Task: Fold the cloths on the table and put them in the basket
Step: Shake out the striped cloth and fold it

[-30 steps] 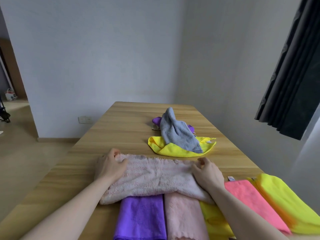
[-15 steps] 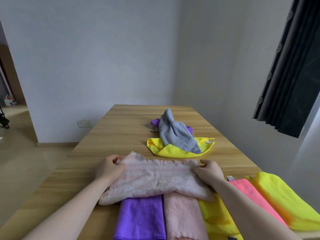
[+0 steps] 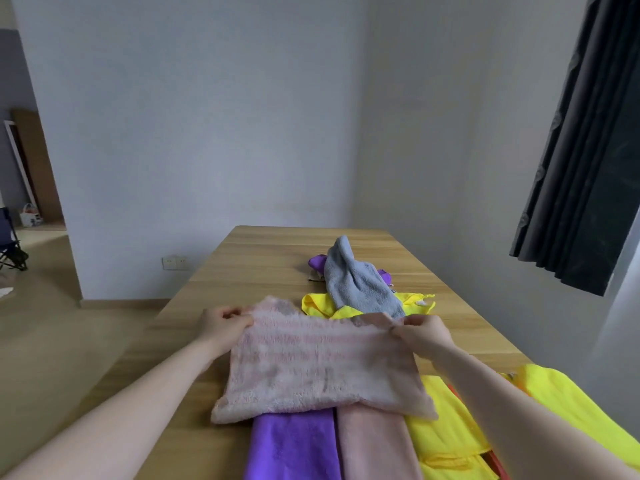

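Observation:
A fluffy pale pink cloth (image 3: 322,368) is lifted at its far edge above the wooden table (image 3: 263,268). My left hand (image 3: 221,323) pinches its far left corner and my right hand (image 3: 420,332) pinches its far right corner. Its near edge drapes over a row of folded cloths: purple (image 3: 292,445), pink (image 3: 375,445) and yellow (image 3: 446,424). Farther back lies an unfolded pile: a grey cloth (image 3: 356,278) on a yellow cloth (image 3: 318,303) and a purple one (image 3: 317,261). No basket is in view.
Another yellow cloth (image 3: 568,407) lies at the table's right edge. A dark curtain (image 3: 581,140) hangs at the right. The wall stands close behind the table's far end, and open floor (image 3: 45,323) lies to the left.
Both hands have raised the pink cloth's far edge off the table and drawn it up and toward me; earlier it lay flat under my hands.

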The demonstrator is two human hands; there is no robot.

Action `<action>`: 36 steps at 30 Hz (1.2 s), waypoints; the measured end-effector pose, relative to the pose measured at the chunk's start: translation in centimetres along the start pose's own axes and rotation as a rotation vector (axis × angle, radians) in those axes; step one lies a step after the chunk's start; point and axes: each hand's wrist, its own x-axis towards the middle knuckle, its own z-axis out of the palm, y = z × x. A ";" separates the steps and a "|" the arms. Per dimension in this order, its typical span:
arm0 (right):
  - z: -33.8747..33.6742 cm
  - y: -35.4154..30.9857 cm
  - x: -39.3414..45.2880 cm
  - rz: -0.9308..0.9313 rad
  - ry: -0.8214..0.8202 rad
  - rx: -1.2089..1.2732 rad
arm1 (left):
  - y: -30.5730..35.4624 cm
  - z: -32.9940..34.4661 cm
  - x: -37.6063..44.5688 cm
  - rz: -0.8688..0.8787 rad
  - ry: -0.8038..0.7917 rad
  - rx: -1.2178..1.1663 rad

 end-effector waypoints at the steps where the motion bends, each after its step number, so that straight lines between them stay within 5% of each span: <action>1: -0.3 -1.0 0.0 -0.028 0.004 0.012 | 0.9 -0.6 0.1 0.016 0.012 -0.022; 12: -2.0 -7.8 1.4 -0.176 0.091 0.288 | 7.0 -3.4 3.3 0.116 0.052 -0.052; 21: 0.8 -2.9 1.1 -0.240 0.081 -0.027 | 2.3 -1.0 2.7 0.076 0.007 0.233; 31: -2.5 -5.9 -0.2 -0.492 0.282 0.164 | 7.6 -2.7 1.6 0.349 0.171 0.009; 36: -4.1 -8.3 -0.5 -0.446 0.329 0.356 | 10.6 -4.7 1.0 0.350 0.180 -0.095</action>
